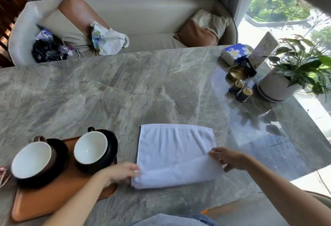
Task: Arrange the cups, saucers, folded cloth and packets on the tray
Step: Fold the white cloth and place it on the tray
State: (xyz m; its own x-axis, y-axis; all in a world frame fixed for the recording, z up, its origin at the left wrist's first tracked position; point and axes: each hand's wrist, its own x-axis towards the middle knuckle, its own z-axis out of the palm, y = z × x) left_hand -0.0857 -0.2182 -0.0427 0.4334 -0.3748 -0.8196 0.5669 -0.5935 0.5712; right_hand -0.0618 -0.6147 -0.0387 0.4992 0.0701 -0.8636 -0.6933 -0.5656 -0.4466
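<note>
A white cloth (176, 147) lies on the marble table, its near edge folded over into a thick band. My left hand (121, 173) pinches the cloth's near left corner. My right hand (228, 157) grips the folded edge at the right. An orange-brown tray (53, 200) sits at the near left. On it stand two cups with white insides, each on a black saucer: a brown cup (31, 160) on the left and a black cup (90, 147) on the right. No packets are visible.
At the far right stand a potted plant (279, 86), two small dark jars (240, 89), a brass cup (236, 74), a tissue pack (233, 53) and a card sign (263, 48). A sofa (143, 21) with cushions and bags lies beyond the table.
</note>
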